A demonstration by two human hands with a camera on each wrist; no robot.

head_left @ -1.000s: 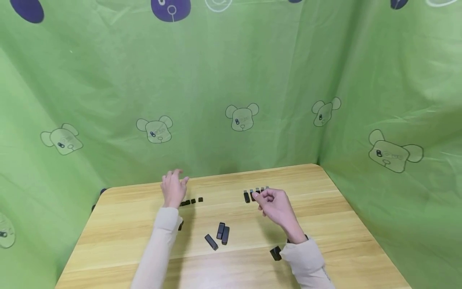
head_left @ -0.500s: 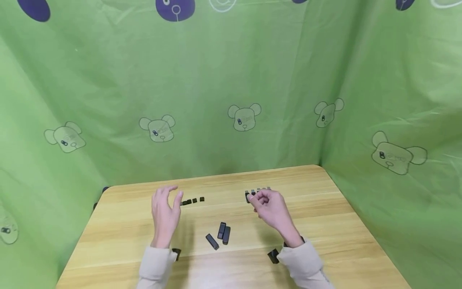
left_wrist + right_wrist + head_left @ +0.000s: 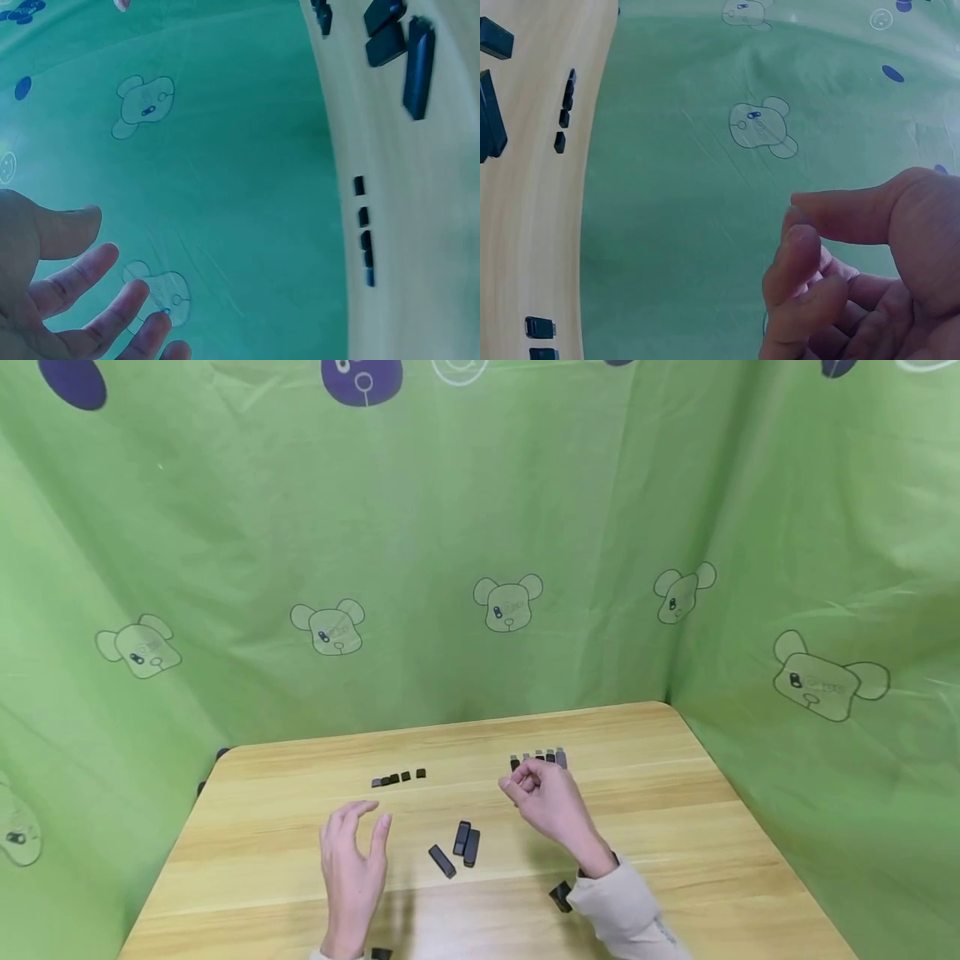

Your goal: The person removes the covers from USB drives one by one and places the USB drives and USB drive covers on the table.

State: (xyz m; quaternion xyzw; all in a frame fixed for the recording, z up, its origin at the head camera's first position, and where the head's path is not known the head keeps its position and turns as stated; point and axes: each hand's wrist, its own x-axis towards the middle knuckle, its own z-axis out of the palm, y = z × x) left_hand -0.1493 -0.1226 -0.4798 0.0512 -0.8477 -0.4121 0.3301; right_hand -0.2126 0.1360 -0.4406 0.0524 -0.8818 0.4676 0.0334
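Note:
My left hand [image 3: 352, 868] is raised over the table's left half, thumb and fingers spread apart with nothing between them. Its fingers look loosely bent in the left wrist view. Above the right half, my right hand [image 3: 553, 797] has curled fingers, the thumb tip meeting the index finger; no object shows there in the right wrist view. Just beyond it stands a row of USB sticks [image 3: 562, 758] with bare metal plugs, partly hidden by the hand. Several small dark caps [image 3: 406, 776] line up at the back left. Three dark USB sticks [image 3: 442, 862] lie between the hands.
The wooden table [image 3: 262, 843] ends at a green curtain [image 3: 420, 677] printed with bear heads, which also hangs along both sides. Small black devices show at the wrists, one beside the right sleeve [image 3: 626, 902].
My left hand has drawn back from the caps toward the near side, uncovering the row's left end. The right hand has shifted slightly left and nearer, its fingers still curled.

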